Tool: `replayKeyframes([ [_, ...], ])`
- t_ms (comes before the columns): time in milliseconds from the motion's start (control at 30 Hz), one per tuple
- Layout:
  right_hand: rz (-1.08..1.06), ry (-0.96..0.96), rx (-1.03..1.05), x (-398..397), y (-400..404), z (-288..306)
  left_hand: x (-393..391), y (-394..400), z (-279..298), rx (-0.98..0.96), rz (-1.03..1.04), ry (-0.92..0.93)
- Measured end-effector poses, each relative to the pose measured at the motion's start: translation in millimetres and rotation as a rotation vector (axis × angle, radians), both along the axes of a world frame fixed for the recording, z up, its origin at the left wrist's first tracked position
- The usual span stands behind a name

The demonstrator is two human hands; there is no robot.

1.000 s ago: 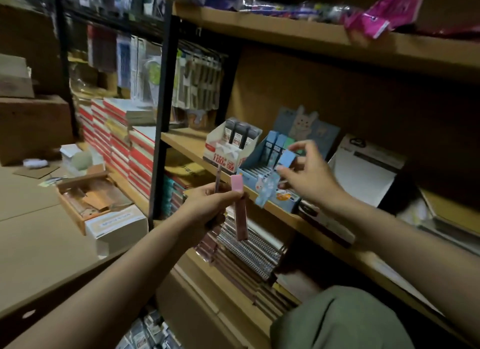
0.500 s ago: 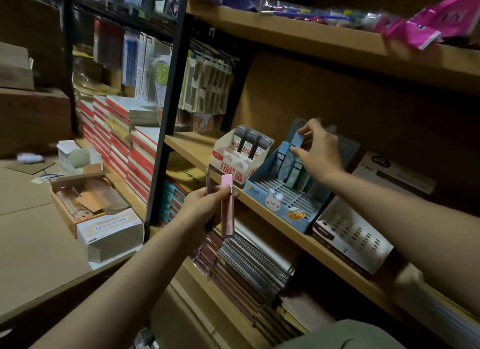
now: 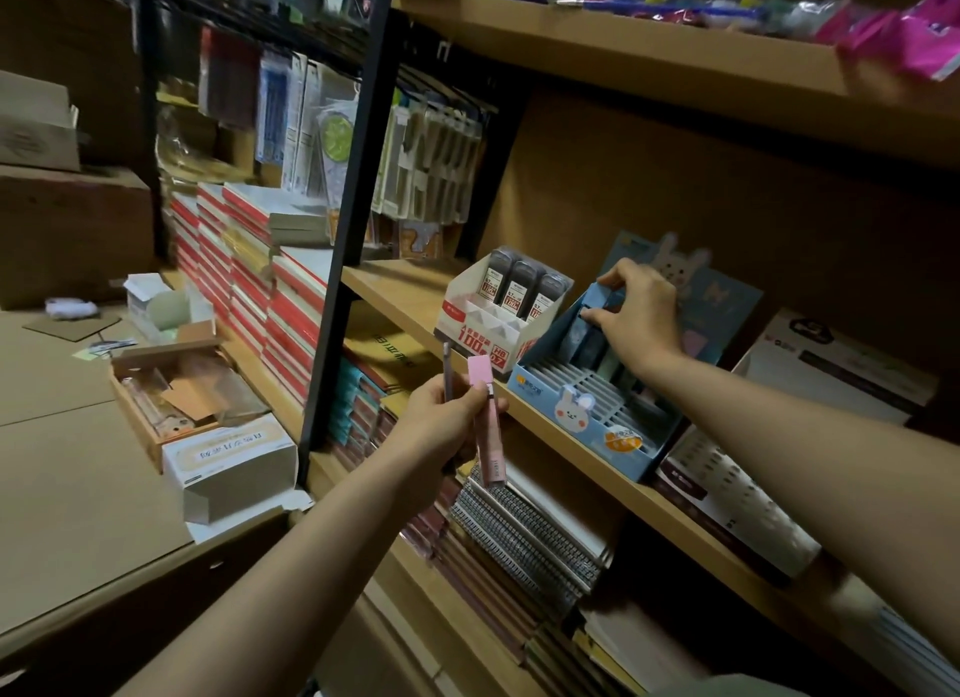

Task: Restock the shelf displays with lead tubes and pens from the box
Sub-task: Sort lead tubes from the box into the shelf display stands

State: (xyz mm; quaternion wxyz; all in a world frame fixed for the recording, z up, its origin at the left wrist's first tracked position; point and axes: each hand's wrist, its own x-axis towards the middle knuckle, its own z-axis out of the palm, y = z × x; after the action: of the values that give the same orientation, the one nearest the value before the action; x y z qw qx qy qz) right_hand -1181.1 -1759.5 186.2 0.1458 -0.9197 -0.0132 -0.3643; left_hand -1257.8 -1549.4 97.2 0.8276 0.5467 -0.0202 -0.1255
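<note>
Blue display box (image 3: pixel 587 410), bunny print, on the wooden shelf (image 3: pixel 410 291): right hand (image 3: pixel 641 314) reaches into its back row, fingers curled on a blue lead tube (image 3: pixel 597 296) standing there among other tubes. Left of the box, a white display box (image 3: pixel 491 322) with three dark lead tubes. Left hand (image 3: pixel 441 421), in front of and below the blue box, grips a pink lead tube (image 3: pixel 485 421) and a thin pen (image 3: pixel 447 371), both upright.

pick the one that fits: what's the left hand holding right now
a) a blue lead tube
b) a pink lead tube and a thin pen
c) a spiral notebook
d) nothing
b: the left hand grips a pink lead tube and a thin pen in front of the shelf edge, while the right hand reaches into the blue display box.
</note>
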Motion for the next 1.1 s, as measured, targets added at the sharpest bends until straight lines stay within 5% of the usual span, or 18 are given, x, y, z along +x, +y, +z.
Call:
replayKeyframes([
  [267, -0.067, 0.031, -0.067, 0, 3, -2, -5, 5, 1, 0.027, -0.065, -0.077],
  [400, 0.102, -0.029, 0.116, -24, 12, 3, -9, 6, 3, 0.083, -0.056, -0.125],
  [600, 0.467, 0.474, 0.480, -81, 40, -26, -18, 4, 9, 0.116, -0.094, -0.206],
  [800, 0.428, 0.485, 0.532, -95, 48, -24, -24, -4, 6, 0.130, -0.085, -0.201],
  [933, 0.349, 0.356, 0.567, -94, 28, 7, -21, 2, 2, 0.131, -0.005, -0.032],
  [1100, 0.106, 0.068, 0.097, -91, -21, 54, -17, 6, 1, 0.077, -0.012, 0.197],
])
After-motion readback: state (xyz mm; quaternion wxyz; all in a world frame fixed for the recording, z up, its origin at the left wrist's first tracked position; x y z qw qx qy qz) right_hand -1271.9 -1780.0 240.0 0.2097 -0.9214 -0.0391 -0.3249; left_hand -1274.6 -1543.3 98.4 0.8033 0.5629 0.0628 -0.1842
